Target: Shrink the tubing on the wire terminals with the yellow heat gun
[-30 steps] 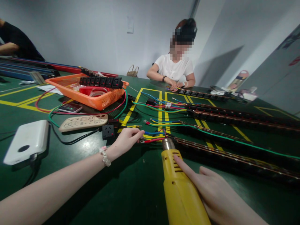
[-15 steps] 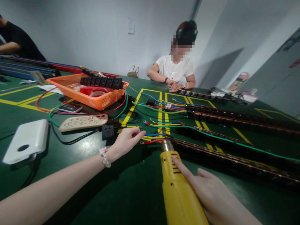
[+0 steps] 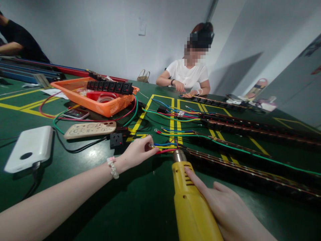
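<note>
My right hand (image 3: 222, 201) is wrapped round a yellow heat gun (image 3: 192, 204), its metal nozzle directed away from me. Close to the nozzle run a red wire (image 3: 167, 151) and a blue wire (image 3: 167, 144), with yellow ones beside them, from the end of a long black socket strip (image 3: 225, 167). My left hand (image 3: 137, 152) pinches the red wire near its end, thumb and forefinger together; its end is hidden by the fingers. A ring terminal (image 3: 151, 145) shows just above my thumb.
An orange basket (image 3: 110, 108) holds a black socket block (image 3: 110, 87). Nearer lie a beige patterned case (image 3: 90, 130), a black socket adapter (image 3: 116, 140) and a white power bank (image 3: 30, 147). More wired strips (image 3: 240, 125) lie to the right. A co-worker (image 3: 188, 73) sits opposite, handling wires.
My left hand has moved slightly down and right, and its fingers now pinch the red wire, whose end lay free before. The heat gun has hardly moved. The co-worker's hands shifted.
</note>
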`<state>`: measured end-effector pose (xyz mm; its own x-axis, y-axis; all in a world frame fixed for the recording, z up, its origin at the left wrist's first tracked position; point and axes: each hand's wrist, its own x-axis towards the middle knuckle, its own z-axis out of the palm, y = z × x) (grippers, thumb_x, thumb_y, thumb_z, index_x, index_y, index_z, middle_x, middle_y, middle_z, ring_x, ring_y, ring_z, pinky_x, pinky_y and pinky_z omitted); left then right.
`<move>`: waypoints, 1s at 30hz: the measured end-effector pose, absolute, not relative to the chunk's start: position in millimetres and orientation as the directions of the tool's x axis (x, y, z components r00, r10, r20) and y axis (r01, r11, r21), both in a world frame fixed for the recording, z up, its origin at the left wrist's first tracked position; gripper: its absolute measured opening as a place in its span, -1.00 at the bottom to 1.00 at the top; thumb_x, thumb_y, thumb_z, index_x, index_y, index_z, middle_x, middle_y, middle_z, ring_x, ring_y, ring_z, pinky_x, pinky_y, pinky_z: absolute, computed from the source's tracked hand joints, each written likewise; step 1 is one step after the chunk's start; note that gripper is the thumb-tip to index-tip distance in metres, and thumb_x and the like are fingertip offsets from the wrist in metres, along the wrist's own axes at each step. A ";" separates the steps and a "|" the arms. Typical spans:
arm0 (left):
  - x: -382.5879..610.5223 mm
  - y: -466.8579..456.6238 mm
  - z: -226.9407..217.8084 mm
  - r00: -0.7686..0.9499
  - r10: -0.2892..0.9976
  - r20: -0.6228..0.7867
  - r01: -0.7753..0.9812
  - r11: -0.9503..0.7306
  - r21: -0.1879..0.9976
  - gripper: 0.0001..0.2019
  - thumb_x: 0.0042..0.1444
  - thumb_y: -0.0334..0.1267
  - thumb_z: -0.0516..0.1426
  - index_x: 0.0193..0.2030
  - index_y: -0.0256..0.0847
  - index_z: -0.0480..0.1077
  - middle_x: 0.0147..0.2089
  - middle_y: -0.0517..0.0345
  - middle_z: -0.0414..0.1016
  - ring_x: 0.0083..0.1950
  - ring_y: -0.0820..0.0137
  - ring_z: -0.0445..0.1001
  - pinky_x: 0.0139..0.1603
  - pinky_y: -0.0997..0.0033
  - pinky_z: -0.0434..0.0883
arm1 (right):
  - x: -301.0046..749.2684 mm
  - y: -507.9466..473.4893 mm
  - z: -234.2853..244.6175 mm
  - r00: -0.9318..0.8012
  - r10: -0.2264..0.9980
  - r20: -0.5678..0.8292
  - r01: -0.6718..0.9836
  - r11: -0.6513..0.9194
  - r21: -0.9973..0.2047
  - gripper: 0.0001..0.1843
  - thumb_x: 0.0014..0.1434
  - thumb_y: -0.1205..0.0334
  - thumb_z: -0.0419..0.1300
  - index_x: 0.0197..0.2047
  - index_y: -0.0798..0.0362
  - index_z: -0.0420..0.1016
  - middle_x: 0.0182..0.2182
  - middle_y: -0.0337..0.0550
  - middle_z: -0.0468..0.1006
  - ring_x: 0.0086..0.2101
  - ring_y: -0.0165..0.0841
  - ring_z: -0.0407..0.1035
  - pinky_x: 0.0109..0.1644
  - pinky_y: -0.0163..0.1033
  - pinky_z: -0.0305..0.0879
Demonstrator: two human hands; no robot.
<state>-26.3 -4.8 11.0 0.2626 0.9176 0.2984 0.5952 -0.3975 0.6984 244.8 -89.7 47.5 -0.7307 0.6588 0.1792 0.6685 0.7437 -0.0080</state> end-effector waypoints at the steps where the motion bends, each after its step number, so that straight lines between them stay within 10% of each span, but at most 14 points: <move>1: -26.4 -4.5 10.5 0.261 0.920 0.293 0.590 -0.392 0.706 -0.73 0.10 -0.06 0.11 -0.42 -0.20 0.19 -0.53 0.31 0.24 -0.52 0.51 0.19 -0.51 0.52 0.10 | 245.6 -90.1 46.2 -0.728 0.660 0.185 0.670 0.742 -0.008 -0.04 -0.05 0.51 -0.05 0.38 0.06 -0.41 -0.49 -0.30 0.56 -0.63 -0.35 0.24 -0.49 -0.25 0.12; 30: -27.6 -0.8 10.1 0.300 0.937 0.178 0.357 -0.283 0.890 -0.65 0.12 -0.02 0.08 -0.52 -0.25 0.26 -0.56 0.24 0.33 -0.50 0.48 0.32 -0.49 0.52 0.22 | 205.6 -108.9 43.9 -0.795 0.606 0.023 0.605 0.795 -0.055 -0.01 -0.06 0.44 0.03 0.37 0.12 -0.42 -0.32 -0.20 0.57 -0.43 -0.30 0.43 -0.19 -0.14 0.16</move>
<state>-27.6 -0.8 10.1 0.3002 0.9372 0.1776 0.3572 -0.2830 0.8901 205.6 -108.9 43.9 -0.7948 0.6064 0.0228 0.6046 0.7946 -0.0552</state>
